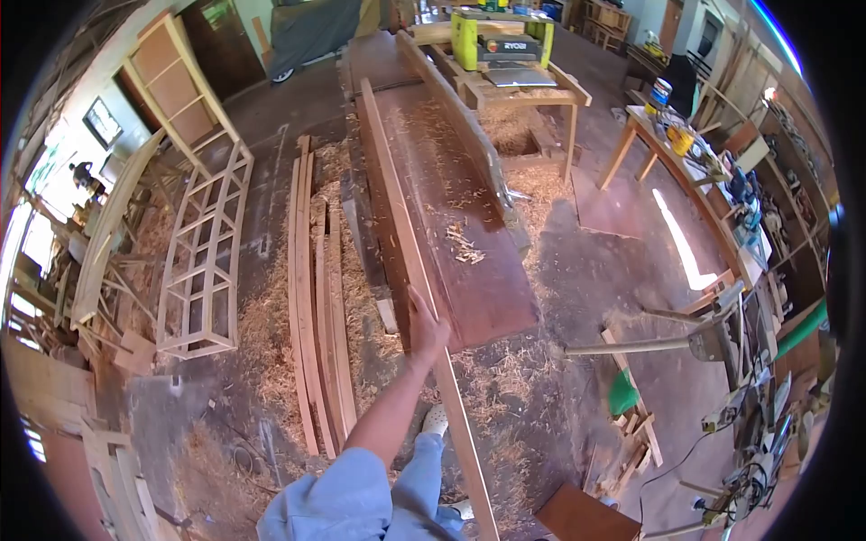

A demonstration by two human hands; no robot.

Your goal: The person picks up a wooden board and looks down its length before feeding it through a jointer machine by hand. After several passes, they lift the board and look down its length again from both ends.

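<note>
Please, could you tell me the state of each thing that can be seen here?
Left hand: closed around the long board
Long board: held, unpainted
Brown tabletop: strewn with shavings
Loose planks: lying side by side
Green planer: upright; on or off, cannot tell
Right hand: not in view

The head view looks from the person's head, above the near end of the long brown bench (pixel 492 293), facing forward and steeply down along it. The bench's near end is close, its far end well away near the top. Its wide, rounded field takes in floor (pixel 559 279) on both sides of the bench and the person's legs (pixel 419 478) below it.
</note>
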